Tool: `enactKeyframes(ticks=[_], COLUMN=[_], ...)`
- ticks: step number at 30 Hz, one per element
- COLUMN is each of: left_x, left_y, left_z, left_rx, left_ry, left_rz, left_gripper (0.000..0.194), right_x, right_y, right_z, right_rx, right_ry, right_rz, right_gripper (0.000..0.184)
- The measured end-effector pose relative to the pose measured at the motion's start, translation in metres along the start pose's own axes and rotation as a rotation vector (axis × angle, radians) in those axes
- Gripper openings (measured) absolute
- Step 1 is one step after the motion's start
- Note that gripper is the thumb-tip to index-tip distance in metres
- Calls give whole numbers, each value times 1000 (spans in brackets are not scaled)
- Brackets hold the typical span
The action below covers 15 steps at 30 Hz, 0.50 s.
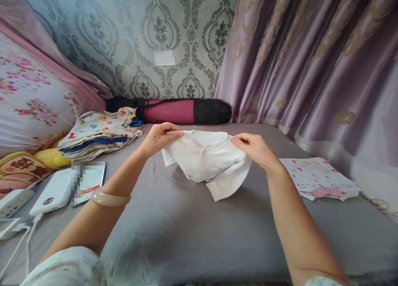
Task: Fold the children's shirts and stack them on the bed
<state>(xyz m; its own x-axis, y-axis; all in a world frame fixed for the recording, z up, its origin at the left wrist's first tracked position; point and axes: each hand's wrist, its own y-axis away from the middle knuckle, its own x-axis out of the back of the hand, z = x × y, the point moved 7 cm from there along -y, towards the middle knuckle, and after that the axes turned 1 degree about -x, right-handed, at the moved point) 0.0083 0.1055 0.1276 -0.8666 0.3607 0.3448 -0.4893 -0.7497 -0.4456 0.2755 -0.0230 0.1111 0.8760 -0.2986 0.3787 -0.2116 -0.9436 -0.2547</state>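
A small white short-sleeved shirt (pixel 203 157) with a front button placket hangs between my two hands, just above the grey sheet. My left hand (pixel 160 138) pinches it at one shoulder, thumb along the top edge. At the opposite shoulder, my right hand (pixel 253 147) grips the cloth between thumb and fingers. The neckline faces up between them, and one sleeve droops toward me on the right. Faint small prints show on the lower front. A pale bangle (pixel 111 198) circles my left forearm.
Folded printed clothes (pixel 101 132) are stacked at left, beside a floral pillow (pixel 34 99). Nearer lie a phone (pixel 90 182), a white power bank (pixel 54 190) and a power strip (pixel 14 203) with cables. A folded pink-patterned garment (pixel 320 178) lies right; a black-and-maroon rolled bag (pixel 169 111) lies behind.
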Motion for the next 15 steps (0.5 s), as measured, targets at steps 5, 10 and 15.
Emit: enactKeyframes(ticks=[5, 10, 15], left_x=[22, 50, 45], left_y=[10, 2, -27], left_z=[54, 110, 91], left_rx=[-27, -108, -56], left_ry=[-60, 17, -99], left_rz=[83, 166, -28], left_gripper=[33, 29, 25], right_x=[19, 48, 53], right_y=[5, 2, -13], right_z=[-55, -114, -123], right_rx=[102, 317, 524], right_ry=[118, 268, 378], right_rz=[-55, 0, 115], right_gripper=[40, 37, 31])
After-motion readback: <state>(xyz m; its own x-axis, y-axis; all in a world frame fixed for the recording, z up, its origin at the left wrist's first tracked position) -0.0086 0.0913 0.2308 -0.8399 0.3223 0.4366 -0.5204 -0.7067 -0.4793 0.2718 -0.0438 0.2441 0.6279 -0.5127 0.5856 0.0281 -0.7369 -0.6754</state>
